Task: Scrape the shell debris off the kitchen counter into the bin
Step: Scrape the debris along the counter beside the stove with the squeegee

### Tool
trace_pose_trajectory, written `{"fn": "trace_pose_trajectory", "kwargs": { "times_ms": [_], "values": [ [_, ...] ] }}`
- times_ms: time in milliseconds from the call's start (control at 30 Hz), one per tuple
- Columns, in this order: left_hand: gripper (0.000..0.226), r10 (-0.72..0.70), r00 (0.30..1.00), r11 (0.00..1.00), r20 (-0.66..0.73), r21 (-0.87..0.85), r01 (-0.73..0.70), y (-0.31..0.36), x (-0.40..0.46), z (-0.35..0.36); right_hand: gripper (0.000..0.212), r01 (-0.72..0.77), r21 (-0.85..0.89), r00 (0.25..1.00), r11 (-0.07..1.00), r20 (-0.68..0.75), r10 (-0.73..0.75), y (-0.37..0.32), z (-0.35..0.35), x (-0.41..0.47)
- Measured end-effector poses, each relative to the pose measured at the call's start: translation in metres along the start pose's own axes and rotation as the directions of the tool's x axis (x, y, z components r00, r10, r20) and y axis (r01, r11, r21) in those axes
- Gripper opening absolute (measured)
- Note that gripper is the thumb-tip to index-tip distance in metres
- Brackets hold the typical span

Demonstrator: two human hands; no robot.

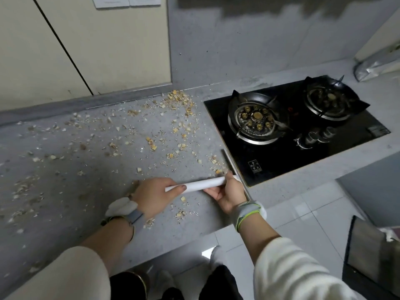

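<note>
Yellowish shell debris (173,131) lies scattered over the grey counter (65,191), thickest near the back wall. A white scraper handle (203,184) lies across the counter's front, its blade (229,163) standing on edge beside the stove. My left hand (154,197) grips the handle's left end. At the handle's right end is my right hand (229,197), fingers curled around it. The bin (372,260), dark with a grey liner, stands on the floor at the lower right.
A black two-burner gas stove (292,131) is set into the counter on the right. A silvery foil bag (376,66) lies at the far right by the wall. White floor tiles (303,213) show below the counter edge.
</note>
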State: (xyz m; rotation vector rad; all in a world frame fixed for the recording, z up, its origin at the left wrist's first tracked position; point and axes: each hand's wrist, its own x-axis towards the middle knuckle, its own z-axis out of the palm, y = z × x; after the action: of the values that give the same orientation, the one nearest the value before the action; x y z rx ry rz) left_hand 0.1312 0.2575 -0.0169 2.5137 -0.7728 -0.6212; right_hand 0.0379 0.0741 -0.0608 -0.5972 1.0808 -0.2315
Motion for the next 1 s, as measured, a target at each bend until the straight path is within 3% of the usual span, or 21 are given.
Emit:
{"fn": "trace_pose_trajectory", "kwargs": {
  "times_ms": [233, 367, 533, 800, 1000],
  "values": [
    [0.041, -0.037, 0.999, 0.999, 0.023, 0.002, 0.037, 0.001, 0.007, 0.009, 0.027, -0.041, -0.044, 0.998, 0.998, 0.049, 0.043, -0.004, -0.003, 0.016],
    [0.040, -0.146, 0.985, 0.989, 0.088, 0.014, 0.145, -0.002, 0.003, 0.000, 0.029, -0.084, -0.086, 0.989, 0.993, 0.111, 0.094, -0.001, 0.017, 0.014],
    [0.033, -0.267, 0.962, 0.963, 0.056, -0.028, 0.268, -0.005, 0.007, -0.018, 0.028, -0.115, -0.062, 0.976, 0.991, 0.179, 0.125, -0.003, 0.041, 0.016],
    [0.038, -0.085, 0.996, 0.995, 0.020, 0.062, 0.084, 0.014, 0.035, -0.015, 0.025, -0.067, 0.063, 0.996, 0.996, 0.055, 0.064, -0.017, 0.015, 0.030],
    [0.038, -0.191, 0.981, 0.981, 0.046, 0.056, 0.188, -0.003, 0.022, -0.028, 0.026, -0.106, -0.016, 0.987, 0.994, 0.123, 0.107, -0.002, 0.043, 0.022]
  ]
}}
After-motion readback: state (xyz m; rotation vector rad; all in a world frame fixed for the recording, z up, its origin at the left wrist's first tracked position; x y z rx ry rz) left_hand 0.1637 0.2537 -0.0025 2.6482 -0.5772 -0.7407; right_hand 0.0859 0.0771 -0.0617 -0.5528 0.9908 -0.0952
